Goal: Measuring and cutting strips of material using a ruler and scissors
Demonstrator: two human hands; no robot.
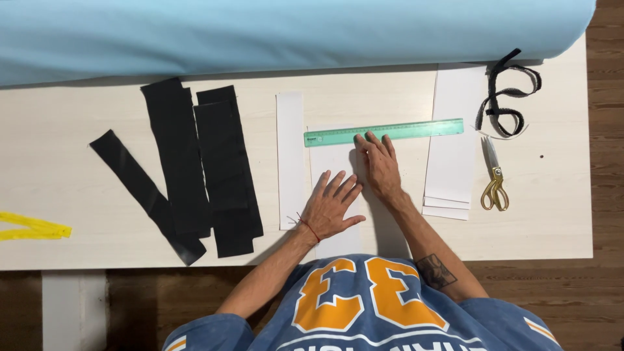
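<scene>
My left hand lies flat, fingers spread, on a white strip in the middle of the pale table. My right hand rests just right of it, palm down, fingertips touching the lower edge of a green transparent ruler that lies across the strip's top. Neither hand grips anything. A second white strip lies just left, and a stack of white strips lies to the right under the ruler's end.
Several black fabric strips lie at left. Gold-handled scissors and a looped black band sit at right. A light blue fabric roll spans the far edge. A yellow piece lies at far left.
</scene>
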